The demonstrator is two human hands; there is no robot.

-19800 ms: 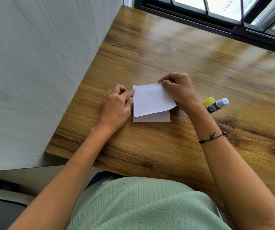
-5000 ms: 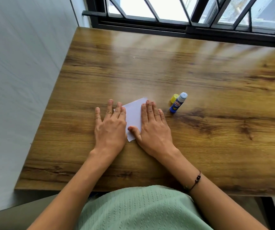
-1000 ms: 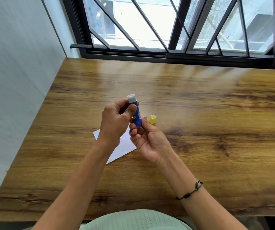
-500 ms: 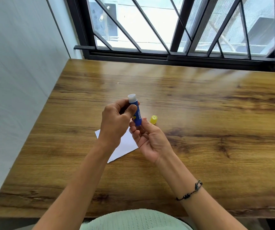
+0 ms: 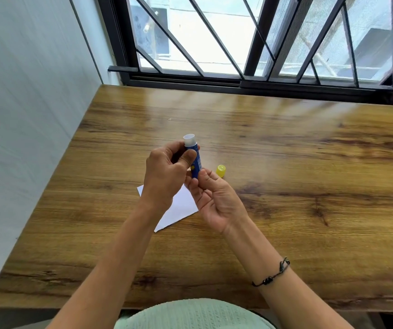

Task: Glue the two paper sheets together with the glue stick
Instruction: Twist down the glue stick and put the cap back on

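Above the paper [image 5: 176, 207], the left hand [image 5: 167, 176] pinches the uncapped glue stick [image 5: 194, 157] while right fingers [image 5: 196, 186] grip its base; over-twisting could snap the glue, and the cap [image 5: 221, 170] beside it might roll.

The left hand [image 5: 167, 176] covers the near left part of the paper [image 5: 181, 207] and part of the glue stick [image 5: 194, 157]; its label print is too small to read. The table [image 5: 309, 162] runs off the right edge.
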